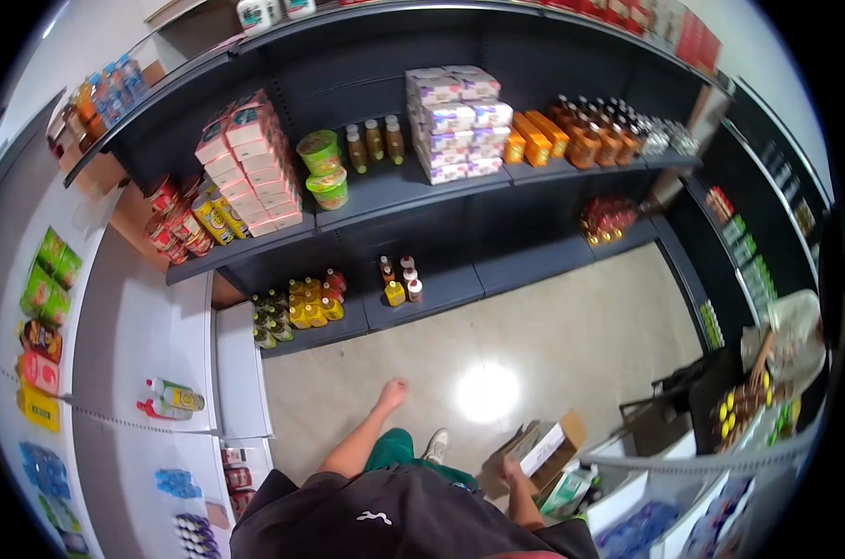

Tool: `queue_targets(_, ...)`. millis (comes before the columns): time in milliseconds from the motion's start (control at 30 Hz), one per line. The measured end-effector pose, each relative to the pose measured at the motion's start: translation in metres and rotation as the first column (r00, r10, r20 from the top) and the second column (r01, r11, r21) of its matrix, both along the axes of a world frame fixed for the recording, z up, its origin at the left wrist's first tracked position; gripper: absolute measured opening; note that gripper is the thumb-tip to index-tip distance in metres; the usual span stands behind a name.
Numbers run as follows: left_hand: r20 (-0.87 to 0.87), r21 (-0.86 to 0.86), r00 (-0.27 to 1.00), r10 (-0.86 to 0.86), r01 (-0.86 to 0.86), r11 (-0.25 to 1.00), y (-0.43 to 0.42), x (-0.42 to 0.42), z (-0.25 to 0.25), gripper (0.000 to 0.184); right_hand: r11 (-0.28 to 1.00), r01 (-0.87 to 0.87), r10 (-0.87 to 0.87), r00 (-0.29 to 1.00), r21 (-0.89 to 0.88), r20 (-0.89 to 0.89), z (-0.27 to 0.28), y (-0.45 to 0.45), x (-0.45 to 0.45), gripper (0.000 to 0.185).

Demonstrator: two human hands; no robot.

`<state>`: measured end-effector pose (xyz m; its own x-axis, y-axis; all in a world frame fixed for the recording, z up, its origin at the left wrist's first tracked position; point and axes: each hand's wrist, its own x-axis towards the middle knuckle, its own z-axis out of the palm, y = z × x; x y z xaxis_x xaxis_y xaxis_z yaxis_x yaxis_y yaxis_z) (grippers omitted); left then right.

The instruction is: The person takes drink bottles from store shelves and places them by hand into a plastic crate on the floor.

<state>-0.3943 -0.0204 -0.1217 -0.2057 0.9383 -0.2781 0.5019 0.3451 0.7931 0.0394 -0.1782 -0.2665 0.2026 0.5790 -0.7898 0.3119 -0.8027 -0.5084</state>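
My left hand [395, 392] hangs out over the floor in front of the dark shelf unit, with its fingers curled in. Nothing shows in it, and nothing is touching it. Low on the other side, my right hand [512, 470] overlaps the near edge of an open cardboard box [560, 445] that has a white label. Its fingers are small and partly hidden, so whether they grip the box is unclear. Ahead of my left hand, yellow bottles [313, 314] and a small group of sauce bottles [396, 292] stand on the bottom shelf.
The long dark shelf [404, 191] carries stacked tissue packs [455, 140], pink boxes [250, 172], green tubs [327, 191] and brown bottles [586, 147]. White shelving [143, 345] stands at left, with two bottles lying on it. At right are a dark chair [669, 396] and more shelves.
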Motion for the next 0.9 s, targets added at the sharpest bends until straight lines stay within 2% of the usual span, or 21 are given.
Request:
queue_targets(33,-0.036,0.03,0.998,0.058,-0.057,0.998,0.026,-0.008,0.006,0.022,0.969,-0.05,0.042,0.998,0.242,0.038,-0.023,0.074,-0.003,0.043)
queue_targets(67,0.016,0.093,0.996,0.092,-0.093,0.991,0.053,-0.013,0.021,0.023,0.953,-0.05,0.064,0.997,0.298,-0.041,0.078,0.15,-0.042,0.044)
queue_targets(100,0.069,0.148,0.99,0.12,-0.129,0.98,0.074,-0.017,0.039,0.024,0.931,0.068,0.012,0.976,0.359,-0.217,0.146,0.212,-0.081,0.04)
queue_targets(133,0.089,0.207,0.988,0.126,-0.142,0.968,0.094,-0.021,0.052,0.025,0.916,0.043,0.084,0.951,0.398,-0.297,0.203,0.267,-0.114,0.037)
queue_targets(200,0.114,0.321,0.982,0.152,-0.181,0.93,0.139,-0.029,0.08,0.028,0.848,-0.053,0.266,0.903,0.528,-0.336,0.251,0.365,-0.175,0.036)
queue_targets(233,0.129,0.378,0.977,0.171,-0.208,0.902,0.164,-0.032,0.092,0.029,0.839,-0.034,0.278,0.885,0.543,-0.374,0.292,0.399,-0.213,0.032)
queue_targets(300,0.192,0.372,0.949,0.249,-0.305,0.877,0.213,-0.039,0.121,0.03,0.757,-0.098,0.412,0.839,0.645,-0.356,0.352,0.458,-0.278,0.03)
queue_targets(333,0.207,0.357,0.942,0.265,-0.325,0.876,0.227,-0.04,0.126,0.03,0.696,-0.152,0.476,0.83,0.701,-0.293,0.366,0.478,-0.306,0.03)
queue_targets(467,0.28,0.544,0.914,0.294,-0.403,0.736,0.336,-0.073,0.164,0.036,0.422,-0.432,0.61,0.786,0.797,0.103,0.365,0.588,-0.395,0.039)
queue_targets(533,0.197,0.603,0.93,0.31,-0.364,0.71,0.385,-0.093,0.158,0.04,0.176,-0.555,0.556,0.738,0.813,0.383,0.366,0.633,-0.426,0.042)
queue_targets(567,0.232,0.6,0.913,0.336,-0.407,0.689,0.403,-0.098,0.172,0.04,0.157,-0.568,0.524,0.741,0.808,0.419,0.377,0.653,-0.443,0.043)
queue_targets(600,0.096,0.635,0.921,0.378,-0.349,0.689,0.419,-0.108,0.184,0.038,0.011,-0.567,0.452,0.738,0.824,0.502,0.384,0.675,-0.459,0.043)
queue_targets(633,0.137,0.593,0.913,0.384,-0.386,0.706,0.419,-0.111,0.226,0.037,-0.103,-0.587,0.392,0.718,0.803,0.576,0.414,0.686,-0.475,0.044)
queue_targets(667,0.028,0.582,0.896,0.444,-0.375,0.721,0.434,-0.118,0.225,0.037,-0.128,-0.582,0.398,0.712,0.803,0.579,0.429,0.709,-0.495,0.046)
queue_targets(700,0.033,0.461,0.895,0.444,-0.408,0.788,0.437,-0.125,0.241,0.036,-0.25,-0.515,0.393,0.72,0.82,0.572,0.442,0.729,-0.514,0.047)
queue_targets(733,-0.284,0.617,0.801,0.527,-0.268,0.74,0.461,-0.115,0.199,0.04,-0.344,-0.627,0.171,0.69,0.699,0.703,0.435,0.757,-0.527,0.048)
queue_targets(767,-0.21,0.402,0.892,0.401,-0.295,0.867,0.482,-0.111,0.184,0.046,-0.3,-0.575,0.239,0.728,0.762,0.643,0.443,0.768,-0.537,0.054)
queue_targets(800,-0.13,0.507,0.88,0.457,-0.337,0.793,0.478,-0.114,0.197,0.044,-0.258,-0.595,0.282,0.707,0.761,0.648,0.45,0.776,-0.556,0.062)
queue_targets(833,-0.021,0.43,0.917,0.398,-0.351,0.832,0.487,-0.111,0.197,0.057,-0.382,-0.63,0.122,0.691,0.676,0.713,0.424,0.808,-0.564,0.067)
queue_targets(867,0.006,0.463,0.892,0.451,-0.403,0.79,0.5,-0.111,0.18,0.062,-0.354,-0.708,0.069,0.632,0.611,0.772,0.391,0.851,-0.584,0.071)
queue_targets(900,0.088,0.342,0.894,0.44,-0.442,0.83,0.48,-0.112,0.21,0.063,-0.228,-0.693,0.294,0.621,0.684,0.727,0.398,0.844,-0.593,0.074)
